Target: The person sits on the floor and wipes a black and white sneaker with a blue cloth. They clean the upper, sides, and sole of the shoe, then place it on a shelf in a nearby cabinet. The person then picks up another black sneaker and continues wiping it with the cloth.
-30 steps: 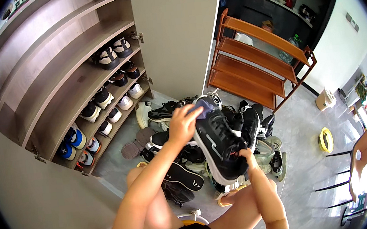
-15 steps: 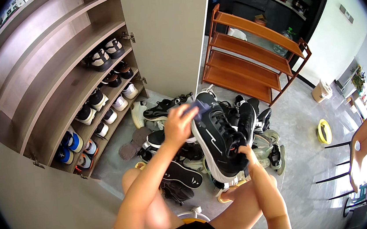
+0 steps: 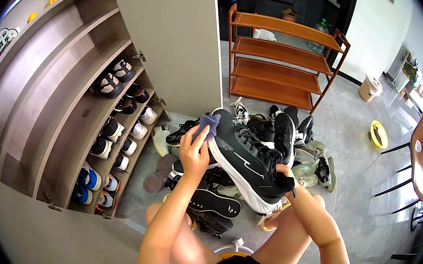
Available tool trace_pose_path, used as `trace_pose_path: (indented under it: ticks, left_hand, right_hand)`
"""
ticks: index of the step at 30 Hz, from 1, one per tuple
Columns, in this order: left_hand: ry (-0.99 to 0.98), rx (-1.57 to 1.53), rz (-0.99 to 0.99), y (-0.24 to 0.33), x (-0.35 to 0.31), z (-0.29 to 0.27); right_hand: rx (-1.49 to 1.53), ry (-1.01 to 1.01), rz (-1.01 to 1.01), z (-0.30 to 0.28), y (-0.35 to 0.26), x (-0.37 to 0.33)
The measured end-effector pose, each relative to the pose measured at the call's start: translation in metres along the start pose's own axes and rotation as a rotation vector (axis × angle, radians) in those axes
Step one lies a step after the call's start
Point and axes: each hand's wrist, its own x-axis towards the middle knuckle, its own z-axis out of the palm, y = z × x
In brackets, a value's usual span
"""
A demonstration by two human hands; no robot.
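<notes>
A black sneaker [image 3: 250,161] with a white sole is held up before me, its toe pointing away. My right hand [image 3: 286,175] grips it at the heel collar. In my left hand [image 3: 194,151] is a bunched purple-grey cloth [image 3: 208,125], pressed against the sole's edge near the toe. Pale specks show on the toe's upper. Below the sneaker, many shoes lie heaped on the floor, among them a black shoe [image 3: 213,203] on its side and a black-and-white sneaker [image 3: 284,137].
To the left stands an open shoe cabinet [image 3: 67,113] with shoes on its lower shelves. Behind the heap is a brown wooden rack [image 3: 277,72]. A yellow basin [image 3: 384,133], a waste bin [image 3: 370,87] and a chair [image 3: 422,147] are at the right. Between my legs sits a pale bucket [image 3: 235,248].
My left hand and the cloth have shifted from over the toe's upper to the left edge of the toe. The sneaker has tilted, its toe swinging left. My view has turned slightly.
</notes>
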Motion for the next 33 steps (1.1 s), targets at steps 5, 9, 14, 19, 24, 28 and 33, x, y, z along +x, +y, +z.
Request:
trace_pose_path:
  ticks: [5, 9, 14, 19, 24, 28, 33]
  left_hand:
    - [-0.030, 0.006, -0.010, 0.011, -0.003, 0.003]
    - [-0.051, -0.055, -0.025, 0.016, -0.008, 0.009]
    - [-0.078, -0.025, -0.003, 0.015, -0.017, 0.007]
    - [-0.112, -0.055, 0.070, 0.025, -0.023, 0.016]
    - [-0.269, -0.269, 0.040, 0.064, -0.045, 0.017]
    - [-0.363, -0.407, 0.185, 0.083, -0.050, 0.008]
    - [-0.389, -0.501, 0.242, 0.075, -0.040, -0.003]
  right_hand:
    - [0.058, 0.022, 0.004, -0.011, 0.016, 0.006]
    - [0.217, 0.050, 0.084, -0.016, 0.027, 0.010]
    - [0.608, 0.100, 0.296, 0.036, -0.060, -0.025]
    - [0.763, 0.148, 0.341, 0.032, -0.058, -0.023]
    - [0.874, 0.152, 0.374, 0.032, -0.067, -0.014]
    - [0.913, 0.122, 0.300, 0.009, -0.053, -0.008]
    - [0.649, 0.292, 0.308, 0.033, -0.084, -0.022]
